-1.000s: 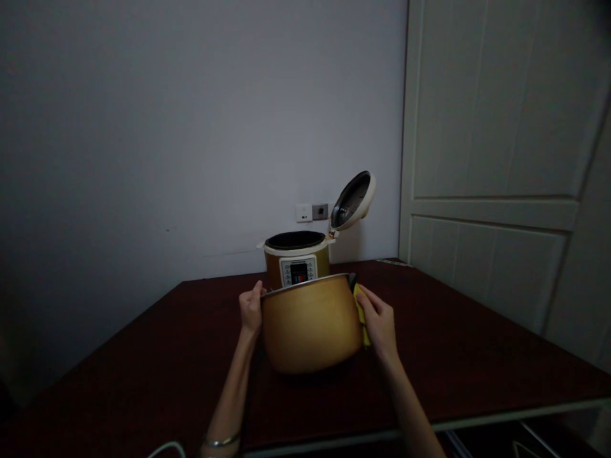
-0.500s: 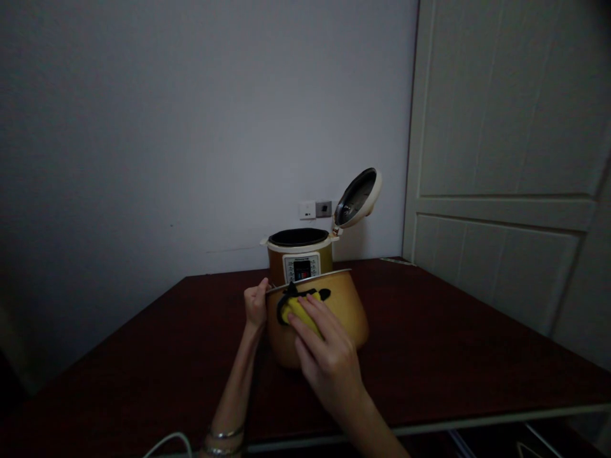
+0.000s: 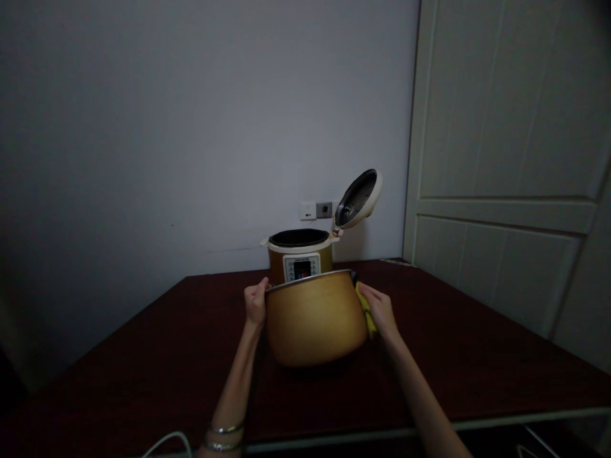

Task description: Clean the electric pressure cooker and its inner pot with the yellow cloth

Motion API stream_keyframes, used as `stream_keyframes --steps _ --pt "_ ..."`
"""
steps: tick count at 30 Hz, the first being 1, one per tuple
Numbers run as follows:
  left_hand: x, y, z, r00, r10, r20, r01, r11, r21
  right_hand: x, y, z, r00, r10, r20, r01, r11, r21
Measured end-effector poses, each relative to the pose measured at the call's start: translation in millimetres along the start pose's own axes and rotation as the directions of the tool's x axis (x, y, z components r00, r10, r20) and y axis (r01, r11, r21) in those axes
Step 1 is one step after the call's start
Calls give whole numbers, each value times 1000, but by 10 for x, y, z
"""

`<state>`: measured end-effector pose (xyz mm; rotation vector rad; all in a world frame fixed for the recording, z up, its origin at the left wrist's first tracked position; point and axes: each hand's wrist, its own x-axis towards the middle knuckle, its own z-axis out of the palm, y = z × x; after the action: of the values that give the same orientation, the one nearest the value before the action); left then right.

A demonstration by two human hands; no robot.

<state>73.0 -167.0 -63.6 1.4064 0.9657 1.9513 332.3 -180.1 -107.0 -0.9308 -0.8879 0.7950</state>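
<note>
A gold-coloured inner pot (image 3: 315, 321) is held up, tilted, above the table in front of the rice cooker. My left hand (image 3: 256, 302) is closed on its rim at the left side. At the pot's right side, my right hand (image 3: 379, 310) presses a yellow cloth (image 3: 366, 313) with dark edging against the outer wall; the fingers are closed on the cloth. Behind the pot, the rice cooker (image 3: 277, 264) stands with its lid (image 3: 359, 198) raised; its lower front is hidden by the pot. The pot's inside cannot be seen.
The dark red table (image 3: 191, 356) runs back to the wall, where a socket plate (image 3: 323, 210) sits behind the cooker. A pale panelled door (image 3: 496, 254) borders the right side. A white cable (image 3: 172, 437) curves at the near edge.
My right hand has moved with the yellow cloth from the pot's front face to its right side. The left hand and the pot have stayed almost in place.
</note>
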Motion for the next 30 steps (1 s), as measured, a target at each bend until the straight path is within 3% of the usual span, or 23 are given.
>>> stream_keyframes --steps 4,7,11,15,18,21,23,25,28,30 --pt "3 -8 -7 1000 1 2 -1 1000 17 108 142 21 959 231 162 -229 973 -32" --pt "9 -16 -18 1000 6 17 -7 999 33 51 144 34 954 254 161 -249 967 -46" --pt "5 2 -25 1000 15 16 -16 998 59 -147 32 33 999 36 39 -35 999 -41" --pt "-9 53 1 999 35 12 -36 994 104 -445 -113 79 960 -271 -73 250 943 -222" --pt "-9 77 28 999 45 20 -47 990 129 -680 -216 176 838 -546 -17 495 772 -400" --pt "-1 75 57 998 48 36 -52 988 148 -908 -304 347 647 -754 116 683 506 -527" --pt "7 64 82 998 54 45 -60 986 154 -1066 -332 513 549 -805 222 742 348 -573" --pt "12 56 111 996 65 59 -74 985 155 -1223 -318 713 490 -807 329 777 233 -584" --pt "12 52 153 996 56 74 -68 982 177 -1402 -240 996 389 -802 453 838 105 -535" --pt "7 51 171 996 32 82 -48 979 199 -1448 -204 1098 339 -799 497 869 64 -490"
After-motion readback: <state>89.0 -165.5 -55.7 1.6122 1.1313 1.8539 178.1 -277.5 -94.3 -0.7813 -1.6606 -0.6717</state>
